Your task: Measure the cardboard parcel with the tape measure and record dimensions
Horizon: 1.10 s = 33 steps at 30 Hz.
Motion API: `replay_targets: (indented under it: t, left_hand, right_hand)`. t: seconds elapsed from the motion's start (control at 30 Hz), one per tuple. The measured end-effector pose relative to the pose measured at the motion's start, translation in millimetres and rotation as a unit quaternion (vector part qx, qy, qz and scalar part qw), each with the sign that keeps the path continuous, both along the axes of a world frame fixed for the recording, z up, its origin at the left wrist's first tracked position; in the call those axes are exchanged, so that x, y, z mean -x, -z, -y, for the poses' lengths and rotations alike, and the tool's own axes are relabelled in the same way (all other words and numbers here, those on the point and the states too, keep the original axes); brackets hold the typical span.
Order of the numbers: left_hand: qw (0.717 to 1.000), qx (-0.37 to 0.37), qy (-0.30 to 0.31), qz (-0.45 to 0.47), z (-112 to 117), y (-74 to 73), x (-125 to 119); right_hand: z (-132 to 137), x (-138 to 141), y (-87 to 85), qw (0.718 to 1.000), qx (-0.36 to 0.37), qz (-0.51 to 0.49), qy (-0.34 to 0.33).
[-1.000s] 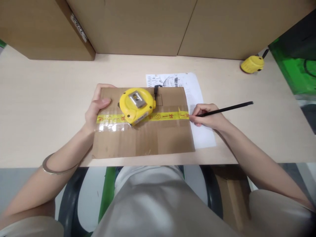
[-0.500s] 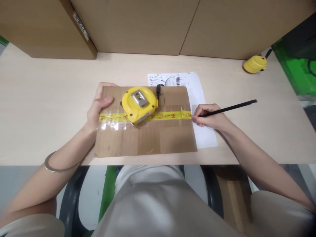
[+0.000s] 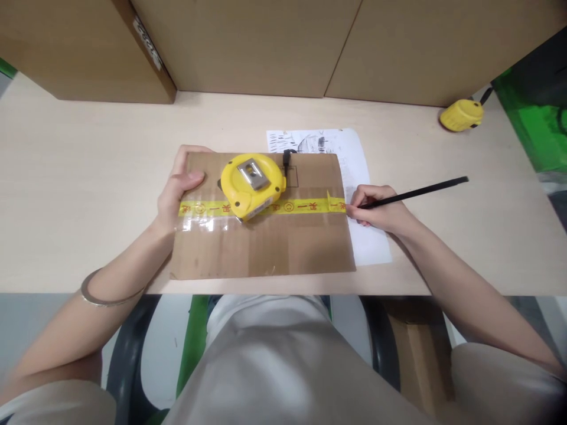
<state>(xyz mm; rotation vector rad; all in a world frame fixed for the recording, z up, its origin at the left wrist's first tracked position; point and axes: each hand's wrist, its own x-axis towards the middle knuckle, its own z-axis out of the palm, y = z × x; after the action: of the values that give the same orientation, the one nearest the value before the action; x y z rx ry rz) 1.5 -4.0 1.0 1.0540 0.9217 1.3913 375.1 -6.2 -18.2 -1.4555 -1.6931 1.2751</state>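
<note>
A cardboard box [image 3: 310, 242] with yellow printed tape [image 3: 305, 206] across it lies near the table's front edge. My left hand [image 3: 173, 189] grips its left side, thumb on top and fingers behind the far corner. A yellow tape measure [image 3: 252, 183] with a metal clip and a black strap rests on the box. At the box's right edge, my right hand [image 3: 376, 206] is closed around a thin black pencil [image 3: 420, 190]. The pencil's back end points up to the right; its writing tip is hidden by the fingers. Those fingertips are close to the end of the yellow tape.
White paper sheets [image 3: 372, 245] with dark drawing marks lie partly under the box. A second yellow tape measure [image 3: 462, 115] sits at the back right. Large cardboard boxes [image 3: 248, 47] line the back of the table [image 3: 80, 195]. Chair armrests [image 3: 128, 354] flank my body below the table edge.
</note>
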Motion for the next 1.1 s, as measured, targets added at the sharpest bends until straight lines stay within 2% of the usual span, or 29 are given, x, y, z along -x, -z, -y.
replay_targets:
  t: [0.4, 0.53, 1.1]
  left_hand:
    - [1.000, 0.014, -0.016, 0.001, 1.5, -5.3, -3.0]
    - [1.000, 0.019, -0.012, 0.001, 1.0, -4.5, -3.2]
    - [1.000, 0.018, -0.012, 0.000, 3.2, -3.8, -3.3]
  right_hand:
    - [3.3, 0.4, -3.0, 1.000, -0.005, 0.012, 0.010]
    - [5.2, -3.1, -1.2, 0.999, -0.024, 0.013, 0.026]
    - [2.8, -3.9, 0.1, 0.999, -0.020, 0.019, 0.027]
